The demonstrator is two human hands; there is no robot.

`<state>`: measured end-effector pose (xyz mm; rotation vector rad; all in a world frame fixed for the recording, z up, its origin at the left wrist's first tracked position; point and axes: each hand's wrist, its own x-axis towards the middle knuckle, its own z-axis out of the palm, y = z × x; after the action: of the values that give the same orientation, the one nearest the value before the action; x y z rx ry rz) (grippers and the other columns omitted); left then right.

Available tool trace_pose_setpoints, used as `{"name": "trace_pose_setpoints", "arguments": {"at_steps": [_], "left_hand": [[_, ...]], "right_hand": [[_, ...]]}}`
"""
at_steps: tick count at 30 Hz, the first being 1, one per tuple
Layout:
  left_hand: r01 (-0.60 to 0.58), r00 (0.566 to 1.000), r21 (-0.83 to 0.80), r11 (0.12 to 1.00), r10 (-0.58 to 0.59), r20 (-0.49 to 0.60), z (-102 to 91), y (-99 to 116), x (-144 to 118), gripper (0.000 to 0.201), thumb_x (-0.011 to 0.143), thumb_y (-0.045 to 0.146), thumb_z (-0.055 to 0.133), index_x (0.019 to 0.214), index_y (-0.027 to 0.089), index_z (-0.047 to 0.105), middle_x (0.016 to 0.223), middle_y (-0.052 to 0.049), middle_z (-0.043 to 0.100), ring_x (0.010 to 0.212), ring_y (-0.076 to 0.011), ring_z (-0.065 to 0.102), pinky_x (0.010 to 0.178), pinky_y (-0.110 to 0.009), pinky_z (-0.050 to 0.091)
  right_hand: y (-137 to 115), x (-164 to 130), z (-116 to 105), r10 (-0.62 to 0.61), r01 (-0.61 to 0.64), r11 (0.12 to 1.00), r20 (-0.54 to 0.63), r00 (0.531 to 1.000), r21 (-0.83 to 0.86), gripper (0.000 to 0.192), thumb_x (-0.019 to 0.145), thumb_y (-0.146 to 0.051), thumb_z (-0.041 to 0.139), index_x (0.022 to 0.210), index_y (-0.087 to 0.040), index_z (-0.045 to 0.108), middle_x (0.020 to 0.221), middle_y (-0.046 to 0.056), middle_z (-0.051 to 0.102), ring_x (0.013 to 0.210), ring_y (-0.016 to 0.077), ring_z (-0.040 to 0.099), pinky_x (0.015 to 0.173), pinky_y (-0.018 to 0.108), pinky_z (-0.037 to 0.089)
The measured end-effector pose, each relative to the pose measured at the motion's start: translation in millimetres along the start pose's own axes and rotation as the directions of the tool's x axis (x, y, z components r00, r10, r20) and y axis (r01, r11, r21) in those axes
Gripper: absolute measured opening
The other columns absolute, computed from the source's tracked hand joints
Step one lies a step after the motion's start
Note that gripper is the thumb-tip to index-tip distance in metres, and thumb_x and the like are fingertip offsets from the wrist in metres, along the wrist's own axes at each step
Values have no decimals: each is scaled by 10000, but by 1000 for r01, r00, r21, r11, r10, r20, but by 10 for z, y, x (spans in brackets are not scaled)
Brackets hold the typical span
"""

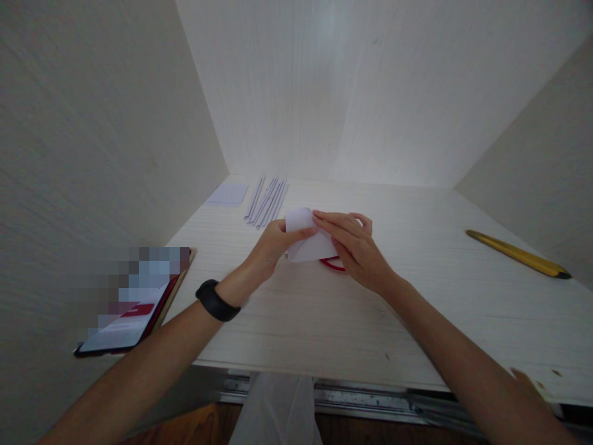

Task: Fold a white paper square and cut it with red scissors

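A white sheet of paper (309,247), partly curled over, is between my two hands above the middle of the white desk. My left hand (279,246) pinches its left side, the thumb lying on top. On the right, my right hand (359,247) presses its fingers together along the paper's upper right edge. Part of a red loop (334,264), perhaps a scissors handle, shows beneath the paper; the rest is hidden. Several thin folded paper strips (266,203) lie beyond my left hand, beside a small stack of flat paper (228,194).
A yellow utility knife (516,252) lies at the right of the desk (287,327). A phone in an open case (139,315), its screen blurred, leans at the left edge. White panels enclose the desk on the left, back and right.
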<state>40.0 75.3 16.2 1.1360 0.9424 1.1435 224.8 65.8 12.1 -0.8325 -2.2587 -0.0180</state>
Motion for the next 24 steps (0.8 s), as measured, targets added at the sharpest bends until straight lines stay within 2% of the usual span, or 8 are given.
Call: {"name": "trace_pose_setpoints", "arguments": {"at_steps": [4, 6, 9, 12, 15, 18, 20, 24], "left_hand": [[14, 999, 15, 1000, -14, -30, -20, -21, 20, 367, 611, 326, 806, 904, 123, 715, 910, -83, 726, 774, -169, 640, 738, -294, 484], [25, 998, 26, 999, -24, -50, -32, -26, 33, 385, 608, 329, 806, 913, 111, 716, 916, -98, 727, 785, -180, 646, 747, -304, 487], [13, 996, 22, 1000, -12, -85, -50, -30, 55, 416, 606, 344, 808, 933, 103, 720, 944, -116, 727, 843, -199, 655, 790, -311, 484], [7, 993, 10, 1000, -6, -116, -63, -35, 71, 439, 593, 363, 817, 939, 109, 724, 947, -119, 729, 872, -209, 658, 814, -320, 483], [12, 992, 13, 1000, -10, -128, -65, -38, 75, 441, 580, 375, 823, 922, 114, 727, 932, -118, 732, 848, -208, 659, 791, -318, 486], [25, 992, 23, 999, -21, -127, -59, -43, 69, 439, 580, 380, 822, 908, 104, 727, 915, -118, 732, 812, -196, 657, 768, -308, 487], [30, 992, 26, 999, -27, -122, -54, -46, 65, 430, 586, 381, 819, 898, 100, 727, 895, -114, 732, 785, -186, 655, 752, -302, 489], [32, 993, 36, 999, -27, -119, -42, -49, 61, 398, 590, 370, 815, 874, 105, 726, 863, -97, 729, 737, -168, 643, 697, -282, 481]], "right_hand": [[-26, 6, 5, 1, -1, 1000, 6, 1000, 6, 454, 948, -144, 343, 1368, -272, 458, 1417, 72, 508, 1290, 197, 463, 1071, 447, 241], [-23, 16, 0, 37, -36, 998, -36, 999, 46, 440, 950, -186, 364, 1373, -266, 453, 1443, 82, 473, 1314, 212, 433, 1073, 454, 266], [31, 32, -14, 161, -134, 979, -178, 971, 157, 406, 949, -271, 397, 1346, -249, 477, 1444, 101, 455, 1338, 227, 394, 1079, 456, 301], [126, 42, -19, 362, -259, 887, -227, 904, 382, 338, 932, -314, 443, 1247, -244, 546, 1293, 100, 578, 1226, 218, 503, 1005, 429, 401], [185, 51, -8, 496, -378, 638, 18, 868, 671, 273, 882, -327, 539, 1127, -230, 606, 976, 54, 699, 935, 182, 641, 862, 372, 496], [173, 66, 6, 480, -446, 448, 212, 851, 775, 255, 805, -343, 638, 1030, -225, 655, 957, 38, 709, 875, 165, 649, 810, 337, 514], [148, 75, 12, 470, -469, 397, 264, 842, 789, 290, 765, -346, 680, 1030, -227, 663, 987, 38, 707, 884, 161, 645, 791, 320, 513], [121, 86, 10, 483, -479, 372, 275, 832, 795, 304, 707, -332, 729, 983, -219, 673, 947, 31, 704, 837, 148, 634, 739, 290, 503]]}}
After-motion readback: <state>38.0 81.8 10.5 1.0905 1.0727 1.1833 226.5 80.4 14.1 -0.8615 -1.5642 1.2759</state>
